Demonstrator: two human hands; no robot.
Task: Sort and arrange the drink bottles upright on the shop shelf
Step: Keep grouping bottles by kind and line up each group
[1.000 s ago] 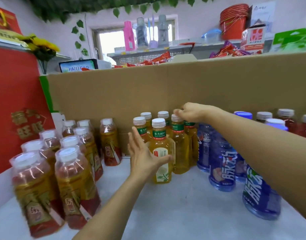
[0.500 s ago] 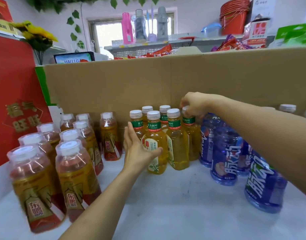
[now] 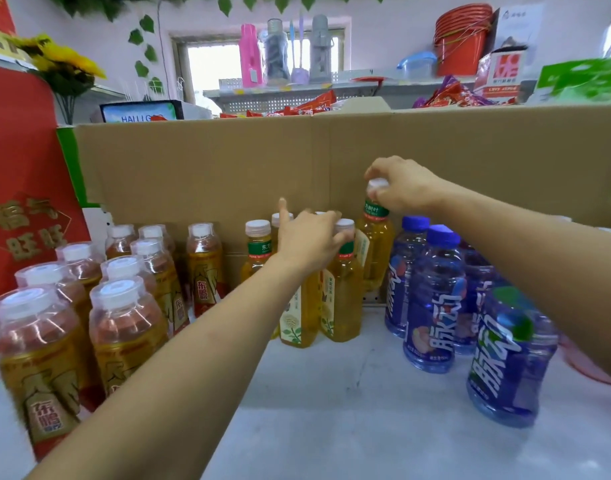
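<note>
Shelf (image 3: pixel 331 427): tea bottles (image 3: pixel 342 299) upright mid-shelf against the cardboard (image 3: pixel 210 168). Right arm extended; right hand (image 3: pixel 402 188) pinches the cap of the rear tea bottle (image 3: pixel 375 251) (cap above its neighbours'). Left hand (image 3: pixel 307 239) lies over the front caps, fingers blurred; grip cannot be determined.

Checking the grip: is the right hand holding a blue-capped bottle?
No, the right hand grips the white cap of a clear yellow tea bottle.
</note>
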